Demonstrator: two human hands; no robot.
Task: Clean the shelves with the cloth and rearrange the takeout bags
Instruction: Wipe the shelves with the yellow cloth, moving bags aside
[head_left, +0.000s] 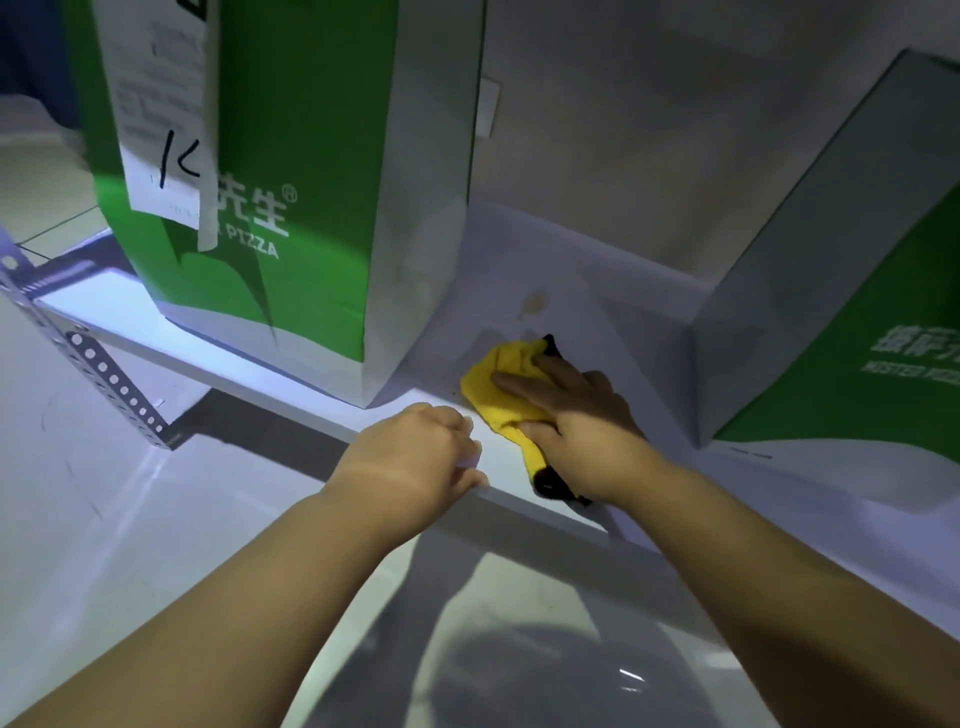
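The right hand (576, 415) presses flat-fingered on the yellow cloth (498, 379), which lies on the shelf (597, 312) between the left bag (311, 156) and the right bag (857, 312), both cut off by the frame. The left hand (415, 452) curls at the shelf's front edge with its fingertips hidden, so its grip cannot be judged.

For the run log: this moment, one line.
right hand presses cloth on shelf | left hand holds shelf edge | stain beyond cloth

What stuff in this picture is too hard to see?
Receipt print on the left bag: blurred, head view.
Right bag lettering: cut off by the right edge.
Shelf beneath the cloth: covered by cloth and right hand.
Left hand grip: its fingertips are hidden by its knuckles.
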